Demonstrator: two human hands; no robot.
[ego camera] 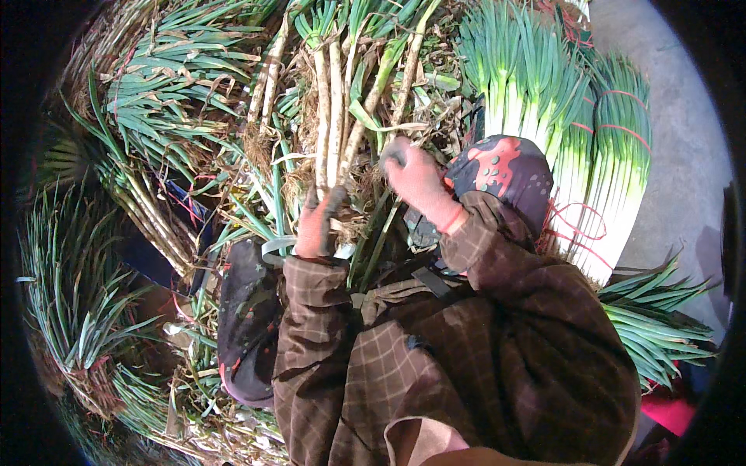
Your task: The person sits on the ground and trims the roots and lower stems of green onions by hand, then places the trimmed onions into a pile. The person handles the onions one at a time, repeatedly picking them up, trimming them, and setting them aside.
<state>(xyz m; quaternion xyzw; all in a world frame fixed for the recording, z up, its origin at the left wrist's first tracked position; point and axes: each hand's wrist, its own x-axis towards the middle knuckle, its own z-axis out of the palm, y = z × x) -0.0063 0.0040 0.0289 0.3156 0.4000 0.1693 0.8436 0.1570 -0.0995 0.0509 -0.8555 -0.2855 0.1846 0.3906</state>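
Observation:
My left hand (pixel 316 227), in an orange work glove with dark fingers, grips the root ends of pale, soil-stained green onion stalks (pixel 334 116) lying before me. Their green leaves point away from me. To the right, my right hand (pixel 417 183) wears a matching glove and is raised near my knee. Its fingers are curled and blurred, so whether a thin leaf is between them is unclear. Beside it lies a thicker stalk (pixel 376 96) with a yellowing leaf. Dry roots and peeled skins surround the stalks.
Cleaned green onions (pixel 516 99) stand at the right, next to bundles tied with red string (pixel 620 145). Untrimmed bunches (pixel 169 87) are heaped at the left. Loose red string (pixel 577 221) hangs by my right knee (pixel 504 163). Grey concrete floor (pixel 676 192) shows beyond.

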